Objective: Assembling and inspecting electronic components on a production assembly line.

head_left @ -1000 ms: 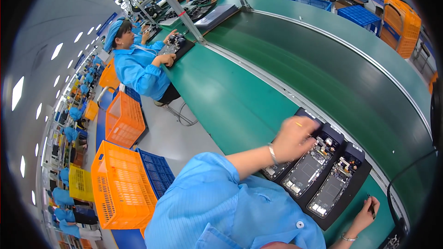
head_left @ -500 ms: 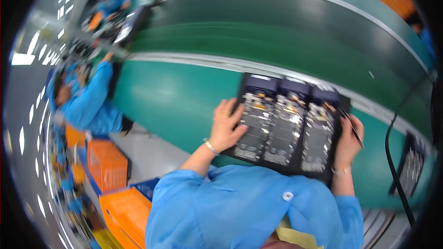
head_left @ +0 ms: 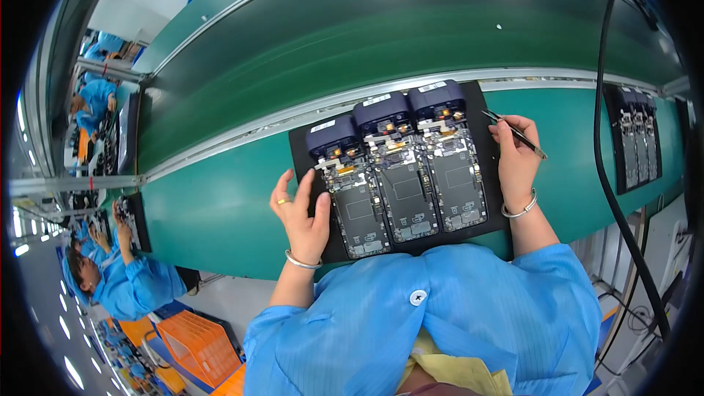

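Head view: right hand (head_left: 518, 160) grips a slim dark tool (head_left: 530, 144), left hand (head_left: 303, 223) spreads its fingers beside three circuit-board devices (head_left: 402, 192)

Three units side by side on one mat, a hand at either side.
On the bench (head_left: 220, 202), the mat (head_left: 493, 191) carries the left unit (head_left: 358, 209), middle unit (head_left: 402, 183) and right unit (head_left: 453, 169), their blocks at the far end, boards nearer the wearer. The left hand (head_left: 302, 216) is at the mat's left edge, beside the left unit; the right hand (head_left: 519, 158), with a tool (head_left: 524, 141) in its fingers, is at the right edge. Behind the mat runs a rail (head_left: 543, 77), then the conveyor (head_left: 367, 37). Right of the hand hangs a cable (head_left: 609, 176), and past it a second mat (head_left: 614, 132) bears more units (head_left: 639, 128). A co-worker (head_left: 139, 290) is far left.
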The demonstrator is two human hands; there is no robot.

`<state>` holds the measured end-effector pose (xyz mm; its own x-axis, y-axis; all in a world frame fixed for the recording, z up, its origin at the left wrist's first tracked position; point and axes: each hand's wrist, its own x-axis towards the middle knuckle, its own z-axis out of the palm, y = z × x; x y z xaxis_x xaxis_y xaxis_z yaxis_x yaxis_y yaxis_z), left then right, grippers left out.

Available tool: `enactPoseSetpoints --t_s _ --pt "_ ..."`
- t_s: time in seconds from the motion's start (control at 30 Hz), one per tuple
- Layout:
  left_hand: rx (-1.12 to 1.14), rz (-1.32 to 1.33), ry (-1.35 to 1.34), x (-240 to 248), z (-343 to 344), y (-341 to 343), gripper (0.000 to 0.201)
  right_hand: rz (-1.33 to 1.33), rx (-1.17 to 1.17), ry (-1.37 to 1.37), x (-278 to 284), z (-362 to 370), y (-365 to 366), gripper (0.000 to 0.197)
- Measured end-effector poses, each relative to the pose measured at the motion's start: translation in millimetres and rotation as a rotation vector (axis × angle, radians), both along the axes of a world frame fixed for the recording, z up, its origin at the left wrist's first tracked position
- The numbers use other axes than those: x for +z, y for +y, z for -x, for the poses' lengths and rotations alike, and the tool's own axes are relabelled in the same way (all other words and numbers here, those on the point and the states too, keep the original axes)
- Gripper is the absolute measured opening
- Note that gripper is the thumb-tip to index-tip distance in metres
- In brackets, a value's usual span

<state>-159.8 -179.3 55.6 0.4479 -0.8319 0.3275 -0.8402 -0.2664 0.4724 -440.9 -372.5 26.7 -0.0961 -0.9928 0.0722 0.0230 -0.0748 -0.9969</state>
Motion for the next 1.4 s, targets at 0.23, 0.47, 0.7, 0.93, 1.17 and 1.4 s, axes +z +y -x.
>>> enactPoseSetpoints --t_s 0.23,0.47,0.7,0.93,1.17,1.4 --pt "-0.761 0.130 -0.054 31 60 -95 0.020 0.140 0.108 0.235 -2 13 -8 0.011" --pt "-0.865 0.138 -0.404 20 86 -150 0.026 -0.015 0.151 -0.176 20 1 4 0.009" --pt "-0.923 -0.057 -0.617 27 87 -159 0.024 -0.028 0.215 -0.053 4 -6 10 0.010" --pt "-0.935 0.011 -0.485 23 81 -162 0.027 0.019 0.235 0.030 9 -8 7 0.011" --pt "-0.915 0.106 -0.444 18 81 -161 0.031 -0.026 0.313 -0.045 6 -10 10 0.007" --pt "-0.957 0.010 -0.481 28 84 -166 0.025 -0.059 0.255 -0.088 2 -4 10 0.008"
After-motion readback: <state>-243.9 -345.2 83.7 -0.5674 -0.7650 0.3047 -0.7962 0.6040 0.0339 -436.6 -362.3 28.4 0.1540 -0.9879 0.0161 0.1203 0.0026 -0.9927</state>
